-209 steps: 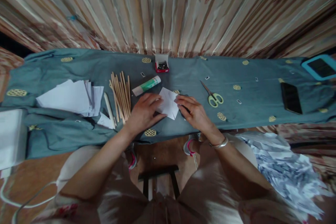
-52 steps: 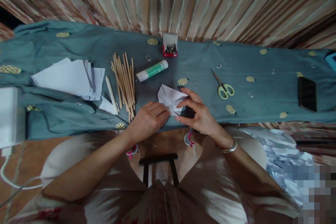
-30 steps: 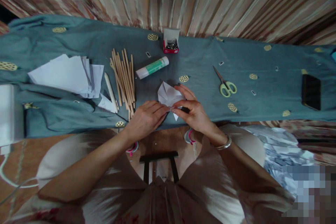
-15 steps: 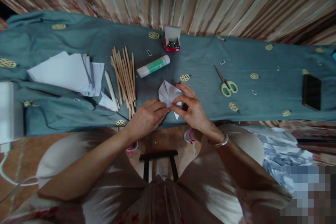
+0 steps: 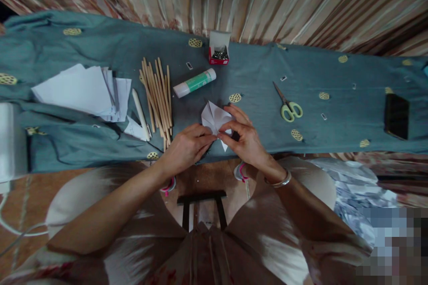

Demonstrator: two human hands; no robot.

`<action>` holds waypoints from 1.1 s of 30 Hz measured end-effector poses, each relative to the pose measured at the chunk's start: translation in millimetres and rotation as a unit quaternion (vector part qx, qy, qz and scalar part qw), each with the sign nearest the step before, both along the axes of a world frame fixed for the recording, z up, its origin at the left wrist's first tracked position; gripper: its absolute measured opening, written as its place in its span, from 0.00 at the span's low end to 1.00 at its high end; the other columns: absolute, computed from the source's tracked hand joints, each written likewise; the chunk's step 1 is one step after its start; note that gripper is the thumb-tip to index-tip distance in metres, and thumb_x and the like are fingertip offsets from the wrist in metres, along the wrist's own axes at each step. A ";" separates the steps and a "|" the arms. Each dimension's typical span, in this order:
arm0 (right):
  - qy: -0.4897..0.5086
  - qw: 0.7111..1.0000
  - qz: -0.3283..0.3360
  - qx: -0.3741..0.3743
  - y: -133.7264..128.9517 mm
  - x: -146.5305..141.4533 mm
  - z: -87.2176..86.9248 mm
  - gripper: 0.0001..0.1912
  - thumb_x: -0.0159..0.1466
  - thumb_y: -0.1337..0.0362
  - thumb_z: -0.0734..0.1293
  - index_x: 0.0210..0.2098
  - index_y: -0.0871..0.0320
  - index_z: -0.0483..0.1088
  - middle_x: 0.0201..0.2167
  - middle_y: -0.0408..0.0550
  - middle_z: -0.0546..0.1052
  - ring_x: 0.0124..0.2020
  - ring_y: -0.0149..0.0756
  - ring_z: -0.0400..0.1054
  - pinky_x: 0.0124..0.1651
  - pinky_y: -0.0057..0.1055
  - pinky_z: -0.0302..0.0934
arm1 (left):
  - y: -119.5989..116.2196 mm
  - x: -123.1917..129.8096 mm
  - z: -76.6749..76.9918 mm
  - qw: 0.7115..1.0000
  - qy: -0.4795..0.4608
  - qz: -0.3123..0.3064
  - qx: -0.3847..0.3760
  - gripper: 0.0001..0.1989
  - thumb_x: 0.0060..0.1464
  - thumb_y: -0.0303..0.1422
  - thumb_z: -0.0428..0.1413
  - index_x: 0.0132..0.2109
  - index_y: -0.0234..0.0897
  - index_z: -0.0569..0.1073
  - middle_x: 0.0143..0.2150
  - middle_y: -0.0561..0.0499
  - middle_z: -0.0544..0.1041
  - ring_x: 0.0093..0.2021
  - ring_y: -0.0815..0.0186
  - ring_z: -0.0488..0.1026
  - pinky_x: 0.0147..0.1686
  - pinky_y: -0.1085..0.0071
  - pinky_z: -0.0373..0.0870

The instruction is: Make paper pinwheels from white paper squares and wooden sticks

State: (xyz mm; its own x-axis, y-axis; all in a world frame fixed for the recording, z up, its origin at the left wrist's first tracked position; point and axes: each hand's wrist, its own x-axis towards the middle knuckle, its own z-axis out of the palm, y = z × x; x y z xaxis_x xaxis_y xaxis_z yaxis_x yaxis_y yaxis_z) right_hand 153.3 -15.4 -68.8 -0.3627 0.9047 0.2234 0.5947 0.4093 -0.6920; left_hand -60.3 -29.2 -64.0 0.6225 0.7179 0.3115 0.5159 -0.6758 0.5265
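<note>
A white sheet of paper [image 5: 214, 115], creased and partly folded, lies near the table's front edge between my hands. My left hand [image 5: 187, 144] pinches its lower left edge, fingers pressed together. My right hand [image 5: 243, 136] has thumb and index finger closed on the lower middle of the paper, with the other fingers resting over its right side. A pointed white corner sticks out below the right thumb. Just beyond the paper lies a glue stick [image 5: 195, 83] with a green label. My fingertips hide part of the folds.
Left of my hands lie several wooden sticks [image 5: 158, 98], a white pen-like stick [image 5: 141, 115] and a stack of white paper [image 5: 78, 91]. An open red box [image 5: 219, 55] of small metal pieces stands at the back. Scissors [image 5: 288, 106] and a phone [image 5: 396, 116] are on the right.
Both hands stay at the paper with the same pinching hold. The view has shifted very slightly; nothing else has visibly moved.
</note>
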 end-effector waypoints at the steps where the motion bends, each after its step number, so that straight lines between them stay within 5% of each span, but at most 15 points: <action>1: 0.000 1.000 0.001 0.002 -0.1 0.2 0.1 0.02 0.63 0.63 0.69 0.34 0.53 0.75 0.63 0.47 0.68 0.69 0.48 0.55 0.69 0.54 0.51 | 0.2 -0.1 0.0 1.000 0.000 -0.001 -0.002 0.14 0.67 0.31 0.47 0.48 0.33 0.77 0.41 0.45 0.78 0.42 0.63 0.74 0.43 0.67 0.73; 17: -0.071 0.995 0.034 0.059 -5.5 0.7 1.4 0.13 0.69 0.66 0.61 0.46 0.54 0.76 0.67 0.49 0.64 0.71 0.47 0.50 0.68 0.53 0.51 | 1.8 0.1 -1.2 1.000 -0.016 -0.001 -0.023 0.13 0.66 0.29 0.49 0.48 0.33 0.78 0.41 0.44 0.78 0.44 0.62 0.75 0.44 0.66 0.74; 25: -0.151 0.980 0.072 0.111 -10.6 -6.6 -2.9 0.14 0.69 0.70 0.58 0.47 0.55 0.73 0.66 0.52 0.64 0.72 0.46 0.45 0.66 0.53 0.51 | 1.1 1.7 -2.1 1.000 0.004 0.005 0.004 0.14 0.67 0.30 0.48 0.46 0.32 0.78 0.40 0.44 0.78 0.42 0.62 0.74 0.43 0.67 0.73; 33: -0.181 0.964 0.092 0.170 -10.7 -21.4 -2.8 0.14 0.68 0.73 0.55 0.42 0.59 0.72 0.62 0.54 0.70 0.70 0.46 0.52 0.65 0.48 0.56 | 0.8 2.1 -3.2 0.998 0.050 0.016 0.029 0.12 0.65 0.29 0.49 0.40 0.31 0.78 0.37 0.45 0.76 0.39 0.62 0.73 0.42 0.67 0.72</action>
State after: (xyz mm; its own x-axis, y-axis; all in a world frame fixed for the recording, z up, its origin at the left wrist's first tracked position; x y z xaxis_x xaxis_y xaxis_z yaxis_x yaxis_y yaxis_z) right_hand 131.8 -26.2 -71.5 -0.6193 0.7151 0.3241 0.6686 0.6968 -0.2598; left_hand -58.2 -28.4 -67.2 0.6296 0.7207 0.2902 0.5862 -0.6858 0.4313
